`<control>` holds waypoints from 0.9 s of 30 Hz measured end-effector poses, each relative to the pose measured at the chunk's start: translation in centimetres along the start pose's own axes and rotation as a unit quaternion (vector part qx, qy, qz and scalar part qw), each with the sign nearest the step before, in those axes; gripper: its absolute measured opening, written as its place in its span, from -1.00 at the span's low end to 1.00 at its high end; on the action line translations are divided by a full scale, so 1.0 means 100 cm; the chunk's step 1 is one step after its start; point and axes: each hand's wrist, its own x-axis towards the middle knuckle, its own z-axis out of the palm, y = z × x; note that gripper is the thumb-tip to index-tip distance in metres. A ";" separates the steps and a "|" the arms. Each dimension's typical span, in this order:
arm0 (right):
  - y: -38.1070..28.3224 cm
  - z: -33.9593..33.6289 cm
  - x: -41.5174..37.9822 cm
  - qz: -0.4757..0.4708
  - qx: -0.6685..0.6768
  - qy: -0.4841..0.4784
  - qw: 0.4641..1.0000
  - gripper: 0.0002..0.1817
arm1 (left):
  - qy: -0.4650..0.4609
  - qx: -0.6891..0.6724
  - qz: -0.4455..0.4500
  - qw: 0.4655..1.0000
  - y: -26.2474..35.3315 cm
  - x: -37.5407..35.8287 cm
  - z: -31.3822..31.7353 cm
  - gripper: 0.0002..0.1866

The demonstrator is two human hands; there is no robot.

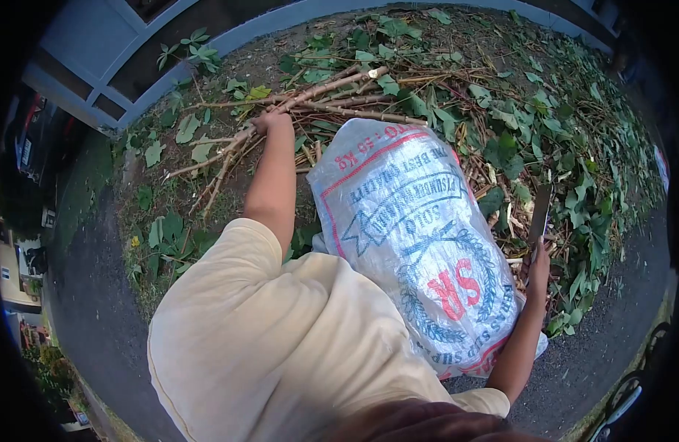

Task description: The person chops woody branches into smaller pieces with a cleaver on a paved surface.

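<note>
My left hand (269, 119) is closed around a thick brown branch (321, 90), which has a pale cut end at its right and forks into thinner stems at its left. Other cut branches (365, 112) lie beside and under it. Out to the right, my right hand (537, 269) grips a machete (540, 214), its broad dark blade pointing away from me; the handle is mostly hidden by my fingers. Between my arms lies a white woven sack (398, 214) with red and blue printing, close to my body.
Chopped stems and green leaves (575, 184) are heaped right of the sack. Leafy plants (170, 236) grow at the left. A blue-grey wall (258, 29) curves behind the soil strip, and asphalt (604, 324) borders it at right. A parked car (34, 140) stands far left.
</note>
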 end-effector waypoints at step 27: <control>0.002 -0.028 0.019 -0.048 0.107 0.116 0.986 -0.50 | -0.729 0.004 -0.215 0.650 -0.048 -0.425 0.149 -0.31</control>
